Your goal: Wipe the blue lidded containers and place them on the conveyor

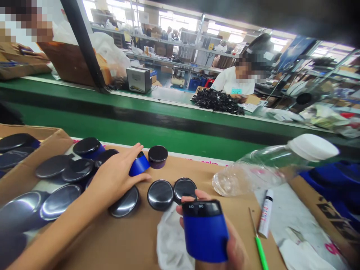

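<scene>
Here the right hand (225,240) wraps its fingers around a blue unit (205,232), held upright just above a white cloth (171,240), with its black top band turned toward the camera; the left hand (115,176) reaches forward and lies half-closed over a second blue unit (139,165) that rests on its side on the cardboard mat (135,243), fingers curled over it though a full grasp cannot be confirmed. Just beyond that hand stands a small dark cap (158,156); between the two hands lie two round black discs (171,191), glossy face up, and a third sits partly under the left palm. More discs and units crowd a box (42,150) to the left of the left arm. To the right of the right hand lie a green-handled tool (260,247), a white marker (266,213) and a clear bottle (270,165) on its side. The step appears to be picking up the lying unit, and it is best done by closing thumb and fingers on its blue sides, lifting clear of the cap and discs so that none is knocked, while the right hand keeps its unit level. Legible writing: "ON" and a smaller mark beside it, perhaps "OFF", on the held unit's band; the marker's red print and the mat's pink lettering are too blurred to read.
</scene>
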A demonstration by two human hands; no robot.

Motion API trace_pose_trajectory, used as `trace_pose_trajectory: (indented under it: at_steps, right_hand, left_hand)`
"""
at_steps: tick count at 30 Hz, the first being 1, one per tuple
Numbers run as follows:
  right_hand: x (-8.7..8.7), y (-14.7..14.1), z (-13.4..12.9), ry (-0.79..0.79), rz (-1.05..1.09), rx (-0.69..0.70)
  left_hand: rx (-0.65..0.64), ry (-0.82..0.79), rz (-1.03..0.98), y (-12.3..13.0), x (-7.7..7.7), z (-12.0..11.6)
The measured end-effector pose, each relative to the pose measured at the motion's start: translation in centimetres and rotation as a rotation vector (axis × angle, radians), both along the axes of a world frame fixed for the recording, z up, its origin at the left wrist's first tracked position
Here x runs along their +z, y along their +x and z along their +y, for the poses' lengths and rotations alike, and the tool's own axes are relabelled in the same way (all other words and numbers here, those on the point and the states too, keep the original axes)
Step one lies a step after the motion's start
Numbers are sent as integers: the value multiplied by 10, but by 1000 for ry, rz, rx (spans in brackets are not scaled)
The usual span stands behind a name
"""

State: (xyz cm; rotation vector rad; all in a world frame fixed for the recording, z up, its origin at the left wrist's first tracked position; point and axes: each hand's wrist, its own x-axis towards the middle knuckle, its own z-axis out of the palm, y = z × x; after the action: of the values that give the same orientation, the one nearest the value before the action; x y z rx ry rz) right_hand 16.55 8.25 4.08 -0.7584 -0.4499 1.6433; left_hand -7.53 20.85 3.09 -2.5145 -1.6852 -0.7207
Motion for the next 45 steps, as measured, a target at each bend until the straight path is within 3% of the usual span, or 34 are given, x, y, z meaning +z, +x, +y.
trace_pose_trajectory:
  at_steps: [6, 10, 13, 16, 21, 26, 29, 34, 37, 39, 42, 45]
  right_hand:
    - [0, 4, 4, -27, 54, -49]
    - [4, 2, 3, 46, 43, -99]
    - [6, -4, 2, 107, 96, -167]
    - [8, -5, 1, 123, 167, -91]
    - [11, 2, -2, 118, 169, 6]
    - [13, 7, -1, 120, 185, 38]
    - [12, 9, 3, 143, 207, 10]
    - [5, 13, 7, 189, 271, 66]
    - [-2, 18, 8, 242, 300, 181]
    - [-7, 21, 7, 340, 265, 304]
    - [-15, 24, 5, 352, 79, 326]
    - [-31, 25, 6, 254, -138, 263]
  left_hand:
    - [-9, -139, 52, 0, 10, -7]
    - [42, -42, 89, 9, 12, -11]
    - [4, -19, 140, 18, 15, -17]
    - [-40, -40, 159, 20, 21, -17]
    - [-64, -38, 197, 22, 26, 16]
    - [-125, -262, 221, 43, 18, 48]
    - [-159, -258, 92, 53, 25, 41]
    - [-197, -236, -308, 49, 51, 2]
    - [-338, -448, -662, 46, 62, -23]
    - [-311, -622, -854, 45, 65, -37]
    - [-209, -738, -899, 44, 63, -53]
    - [-302, -750, -886, 46, 59, -60]
